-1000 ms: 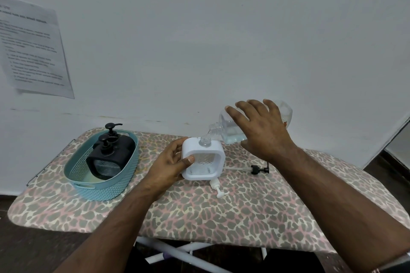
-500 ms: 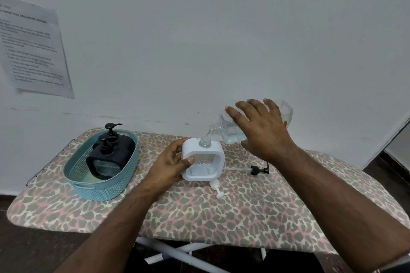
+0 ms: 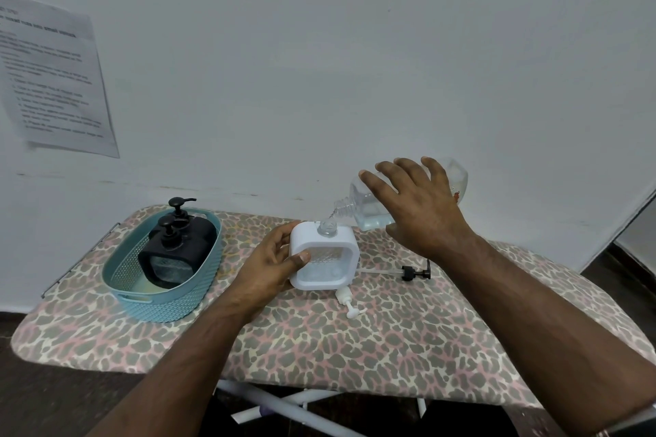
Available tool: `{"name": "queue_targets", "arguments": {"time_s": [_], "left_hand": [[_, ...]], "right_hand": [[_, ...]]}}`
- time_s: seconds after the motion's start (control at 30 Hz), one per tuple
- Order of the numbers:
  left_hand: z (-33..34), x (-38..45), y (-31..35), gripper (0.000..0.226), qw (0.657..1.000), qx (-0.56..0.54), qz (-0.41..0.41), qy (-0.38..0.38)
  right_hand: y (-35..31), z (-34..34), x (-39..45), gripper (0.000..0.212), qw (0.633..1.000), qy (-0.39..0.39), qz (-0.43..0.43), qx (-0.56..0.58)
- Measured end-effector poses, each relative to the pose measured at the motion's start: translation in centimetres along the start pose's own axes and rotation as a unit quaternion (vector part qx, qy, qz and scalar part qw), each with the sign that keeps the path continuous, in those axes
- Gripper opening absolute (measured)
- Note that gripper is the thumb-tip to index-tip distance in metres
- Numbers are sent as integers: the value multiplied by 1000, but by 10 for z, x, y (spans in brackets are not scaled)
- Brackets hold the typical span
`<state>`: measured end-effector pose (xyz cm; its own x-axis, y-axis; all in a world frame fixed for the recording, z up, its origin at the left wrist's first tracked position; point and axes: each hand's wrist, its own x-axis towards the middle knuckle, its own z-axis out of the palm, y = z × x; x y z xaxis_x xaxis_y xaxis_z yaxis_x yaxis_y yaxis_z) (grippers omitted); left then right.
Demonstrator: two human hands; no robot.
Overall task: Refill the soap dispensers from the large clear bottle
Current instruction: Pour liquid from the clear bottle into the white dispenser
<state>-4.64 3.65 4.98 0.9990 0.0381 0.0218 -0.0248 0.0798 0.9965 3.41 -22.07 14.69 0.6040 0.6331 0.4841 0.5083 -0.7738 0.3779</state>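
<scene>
A white square soap dispenser [image 3: 349, 241] with a clear window stands upright on the ironing board [image 3: 355, 341], its neck uncapped. My left hand [image 3: 269, 262] grips its left side. My right hand [image 3: 419, 206] holds the large clear bottle [image 3: 369, 209] tilted on its side, mouth pointing left just above the dispenser's neck. A thin stream of clear liquid runs from the mouth into the neck. Two black dispensers [image 3: 177, 245] with pumps stand in a teal basket [image 3: 167, 301] at the left.
A white pump [image 3: 348, 301] lies in front of the white dispenser. A black pump with a long tube [image 3: 408, 272] lies to its right. A printed sheet [image 3: 49, 82] hangs on the wall at left. The board's edges drop to dark floor.
The scene is almost the same. The bottle has stayed tilted over the dispenser's neck, and both hands have kept their holds.
</scene>
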Motion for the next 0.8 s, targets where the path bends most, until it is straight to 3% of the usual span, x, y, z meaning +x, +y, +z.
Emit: {"name": "queue_targets", "arguments": {"time_s": [0.8], "left_hand": [[1, -2, 2, 41, 1000, -4, -3, 0]], "right_hand": [[-1, 1, 1, 101, 1000, 11, -8, -16]]}}
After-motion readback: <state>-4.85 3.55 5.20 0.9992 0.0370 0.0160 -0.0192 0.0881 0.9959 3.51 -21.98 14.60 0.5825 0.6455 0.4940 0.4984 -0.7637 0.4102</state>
